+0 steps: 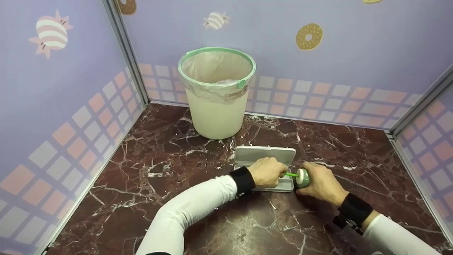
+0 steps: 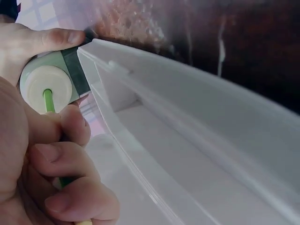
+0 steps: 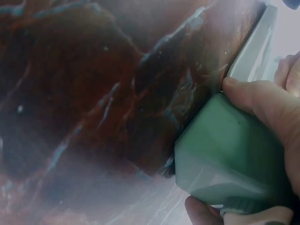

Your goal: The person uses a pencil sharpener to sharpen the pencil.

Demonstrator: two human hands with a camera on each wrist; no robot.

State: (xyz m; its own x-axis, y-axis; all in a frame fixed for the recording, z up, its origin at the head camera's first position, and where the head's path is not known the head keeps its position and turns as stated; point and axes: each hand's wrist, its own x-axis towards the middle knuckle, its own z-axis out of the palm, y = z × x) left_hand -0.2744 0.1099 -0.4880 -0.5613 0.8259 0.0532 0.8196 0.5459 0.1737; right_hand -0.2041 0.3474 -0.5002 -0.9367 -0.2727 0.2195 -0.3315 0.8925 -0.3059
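My left hand (image 1: 267, 172) grips a green pencil (image 1: 292, 174) with curled fingers, over an open pale grey pencil case (image 1: 288, 186). The pencil's front end sits in the hole of a green pencil sharpener (image 1: 303, 178), whose round cream face (image 2: 40, 84) shows in the left wrist view. Around the sharpener's body my right hand (image 1: 324, 182) holds on, thumb on one side and fingers on the other. The right wrist view shows the green casing (image 3: 229, 145) close to the tabletop, beside the case's end. The pencil's tip is hidden inside the sharpener.
A cream bin (image 1: 217, 113) with a green rim and a plastic liner stands behind the case. The dark red marbled tabletop (image 1: 226, 226) carries small white scraps near the bin. Patterned wall panels (image 1: 339, 67) enclose the back and sides.
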